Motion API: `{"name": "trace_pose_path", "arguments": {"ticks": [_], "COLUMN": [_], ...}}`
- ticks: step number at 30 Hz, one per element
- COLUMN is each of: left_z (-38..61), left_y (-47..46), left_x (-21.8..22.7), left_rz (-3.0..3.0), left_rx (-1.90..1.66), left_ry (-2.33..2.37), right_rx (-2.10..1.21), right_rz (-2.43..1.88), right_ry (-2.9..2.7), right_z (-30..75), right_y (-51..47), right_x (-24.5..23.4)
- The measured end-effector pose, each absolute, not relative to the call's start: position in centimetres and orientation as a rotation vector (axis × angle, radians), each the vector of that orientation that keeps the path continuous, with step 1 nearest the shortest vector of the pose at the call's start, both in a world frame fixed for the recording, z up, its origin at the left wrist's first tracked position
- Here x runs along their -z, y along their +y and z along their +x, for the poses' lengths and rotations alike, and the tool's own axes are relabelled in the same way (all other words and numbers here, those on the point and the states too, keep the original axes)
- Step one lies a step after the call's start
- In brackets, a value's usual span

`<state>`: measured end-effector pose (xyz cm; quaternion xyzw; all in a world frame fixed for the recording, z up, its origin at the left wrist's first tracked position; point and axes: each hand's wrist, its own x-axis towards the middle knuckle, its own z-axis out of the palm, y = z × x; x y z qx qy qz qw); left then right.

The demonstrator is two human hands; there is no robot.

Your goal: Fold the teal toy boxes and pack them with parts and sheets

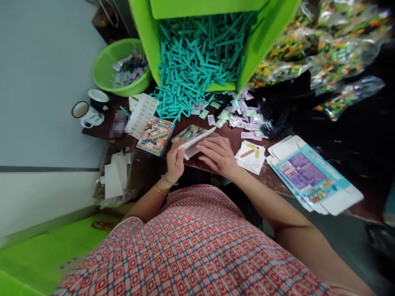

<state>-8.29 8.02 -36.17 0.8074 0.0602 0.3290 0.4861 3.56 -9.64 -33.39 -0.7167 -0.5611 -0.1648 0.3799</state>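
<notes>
My left hand (175, 165) pinches the near left end of a small cardboard box (194, 141) with its white inside showing. My right hand (219, 155) lies along the right side of this box, its fingers bent over the edge and the thumb hidden. A printed panel (189, 132) shows just behind; I cannot tell whether it belongs to the box. Left of my hands lies a closed printed toy box (156, 135). Stacked instruction cards (251, 156) with a yellow pickaxe picture lie right of my right hand.
A green bin (145, 37) spills teal plastic pieces (200, 57) onto the table. Small sachets (237, 115) and black parts (276, 125) lie right of them. Flattened blue boxes (311, 176) rest at the right edge. A green basin (101, 74), mug (84, 113) and sticker sheets (143, 113) stand left.
</notes>
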Motion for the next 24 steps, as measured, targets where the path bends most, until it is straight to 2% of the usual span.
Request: {"name": "trace_pose_path", "arguments": {"ticks": [4,7,12,13,15,17,19,24], "left_z": [-9.1,-7.7,-2.7,-1.9,-1.0,-0.8,-0.9,0.0], "left_y": [6.4,9.0,25.0,28.3,33.2,35.7,37.0,41.5], "left_x": [39.4,40.7,37.8,37.2,36.7,36.7,36.5,33.1], "left_rz": [2.235,2.292,2.309,2.305,2.337,2.337,2.317,2.123], "left_rx": [-0.534,-0.332,-0.712,-0.713,-0.497,-0.334,-0.358,-0.880], "left_ry": [-0.170,-0.281,0.749,0.885,1.186,1.253,1.171,1.200], "right_rx": [0.589,0.533,0.278,0.231,0.158,0.130,0.135,0.184], "right_rz": [-1.841,-1.996,-2.127,-2.145,-2.167,-2.176,-2.181,-2.190], "right_ry": [-1.097,-0.910,-0.966,-0.987,-1.016,-1.023,-1.012,-1.024], "right_z": [5.7,7.8,8.6,8.5,8.3,8.3,8.6,9.7], "right_y": [-12.0,-13.7,-15.1,-15.1,-14.9,-14.8,-14.9,-15.0], "right_x": [33.8,35.3,39.0,39.5,40.2,40.5,40.7,40.9]}}
